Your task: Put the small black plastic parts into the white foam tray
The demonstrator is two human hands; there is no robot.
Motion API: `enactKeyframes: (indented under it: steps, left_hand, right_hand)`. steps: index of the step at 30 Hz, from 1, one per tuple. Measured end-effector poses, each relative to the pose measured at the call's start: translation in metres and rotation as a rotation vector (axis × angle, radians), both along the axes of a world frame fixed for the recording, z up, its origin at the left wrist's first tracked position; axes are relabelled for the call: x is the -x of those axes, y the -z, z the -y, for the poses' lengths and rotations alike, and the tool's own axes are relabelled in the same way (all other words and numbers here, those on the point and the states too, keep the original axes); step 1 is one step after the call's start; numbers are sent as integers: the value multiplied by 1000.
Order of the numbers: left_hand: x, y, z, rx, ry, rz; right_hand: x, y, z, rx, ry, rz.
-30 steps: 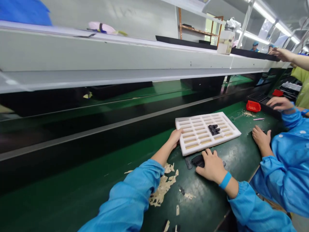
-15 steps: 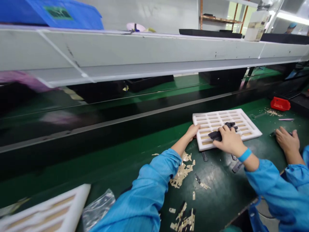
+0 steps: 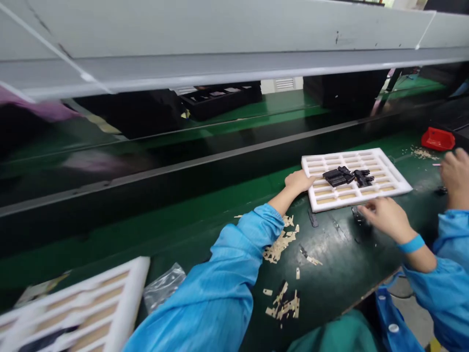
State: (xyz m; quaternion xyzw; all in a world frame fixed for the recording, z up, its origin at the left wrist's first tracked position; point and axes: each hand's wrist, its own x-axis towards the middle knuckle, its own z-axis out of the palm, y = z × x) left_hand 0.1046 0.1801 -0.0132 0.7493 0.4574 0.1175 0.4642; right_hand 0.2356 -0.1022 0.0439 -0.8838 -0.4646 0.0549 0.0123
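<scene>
My left hand (image 3: 298, 182) grips the left edge of a white slotted tray (image 3: 397, 183), with its thumb over the rim. Small black plastic parts (image 3: 335, 177) lie in a loose pile on the tray, and another bunch of black parts (image 3: 363, 178) is beside them. My right hand (image 3: 388, 220), with a blue wristband, is at the tray's near side. Its fingers are bent closed at a small black part (image 3: 356, 213) on the green table; the grip is slightly blurred. Another dark part (image 3: 313, 218) lies beside the tray's near left corner.
Thin beige pieces (image 3: 280, 247) lie scattered near my left forearm, with more pieces (image 3: 287, 305) nearer me. A co-worker's hand (image 3: 456, 173) is at the right, below a red bin (image 3: 437, 139). Left stand a second white tray (image 3: 137, 274) and a clear bag (image 3: 164, 286). A shelf (image 3: 220, 63) overhangs the back.
My right hand has let go of the black parts on the tray and moved down right to the table. My left hand stays on the tray. The view has tilted down; the co-worker's hand has lifted.
</scene>
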Motion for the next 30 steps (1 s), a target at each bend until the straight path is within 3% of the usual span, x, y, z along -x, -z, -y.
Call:
enactKeyframes:
  steps: [5,9,12,15,18,20,22,27,30]
  left_hand:
    - [25,-22,19,-262,85,-195]
    - [72,-35,51,-364,279,-249]
    - [97,-29,76,-335,434,-255]
    - [99,-14,92,-317,463,-250]
    - [93,-1,97,-312,427,-238]
    - [94,3,96,-292,404,-221]
    - [100,2,97,-249,399,-189]
    - [121,-13,116,-247,435,-21]
    - [124,-16,136,-410,622,83]
  right_hand:
    - [18,38,15,73,103,-59]
    - [9,46,21,50,68,-188]
    - [-7,42,22,-37,58,-396]
    - [-17,29,4,-214,60,-576]
    - [-23,14,-17,-377,42,-430]
    - [-25,12,-15,-455,-24,-277]
    - [-27,21,2,-471,-132,-269]
    - [-26,66,65,-327,-307,-369]
    - [-20,79,86,-335,-310,-283]
